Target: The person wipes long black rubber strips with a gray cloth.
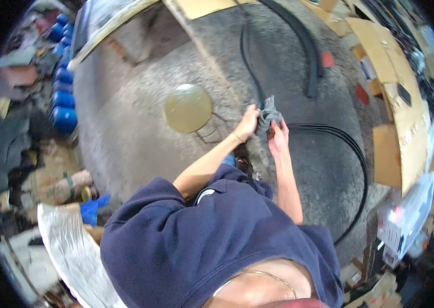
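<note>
Both hands meet in front of my body around a crumpled grey cloth (268, 116). My left hand (247, 123) is closed at the cloth's left side, a thin band on its wrist. On the cloth's right side, my right hand (278, 139) pinches it with bent fingers. Long black strips (252, 72) come down from the top to the cloth. More thin black strands (353, 146) leave beside my right hand and curve round to the lower right. Whether they pass through the cloth is hidden by the fingers.
A round stool (188, 109) stands left of my hands. Wide black strips (304, 41) lie on the concrete floor at the upper right. Cardboard boxes (387, 156) line the right side. Blue containers (64, 113) stand in a row at left. A pale-edged table (111, 32) is at the upper left.
</note>
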A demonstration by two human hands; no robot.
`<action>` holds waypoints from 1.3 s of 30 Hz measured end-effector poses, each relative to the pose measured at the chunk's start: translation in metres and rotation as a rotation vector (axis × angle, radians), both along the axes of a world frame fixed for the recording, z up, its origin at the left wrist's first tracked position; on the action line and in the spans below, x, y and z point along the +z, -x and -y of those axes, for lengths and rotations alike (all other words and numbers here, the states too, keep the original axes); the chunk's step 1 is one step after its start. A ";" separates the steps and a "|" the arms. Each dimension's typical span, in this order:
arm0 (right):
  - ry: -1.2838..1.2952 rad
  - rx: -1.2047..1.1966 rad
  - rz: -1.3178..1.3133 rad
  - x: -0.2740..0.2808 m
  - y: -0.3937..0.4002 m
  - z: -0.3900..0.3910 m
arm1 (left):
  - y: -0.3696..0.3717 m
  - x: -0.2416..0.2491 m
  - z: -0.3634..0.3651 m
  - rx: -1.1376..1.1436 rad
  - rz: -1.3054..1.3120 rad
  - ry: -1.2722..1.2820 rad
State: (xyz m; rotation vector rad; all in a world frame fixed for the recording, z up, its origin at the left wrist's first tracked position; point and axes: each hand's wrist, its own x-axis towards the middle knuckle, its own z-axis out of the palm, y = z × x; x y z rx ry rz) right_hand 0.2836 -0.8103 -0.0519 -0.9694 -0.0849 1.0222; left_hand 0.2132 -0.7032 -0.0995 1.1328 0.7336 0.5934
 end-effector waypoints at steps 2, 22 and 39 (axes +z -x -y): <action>0.004 0.075 0.106 0.001 0.033 -0.025 | 0.033 -0.011 0.024 -0.069 0.000 -0.065; 0.366 0.072 0.149 -0.030 0.209 -0.038 | 0.227 0.048 0.037 -0.194 -0.586 -0.667; 0.176 0.430 -0.087 -0.026 0.156 -0.145 | 0.263 0.044 0.023 -0.297 -0.637 -0.754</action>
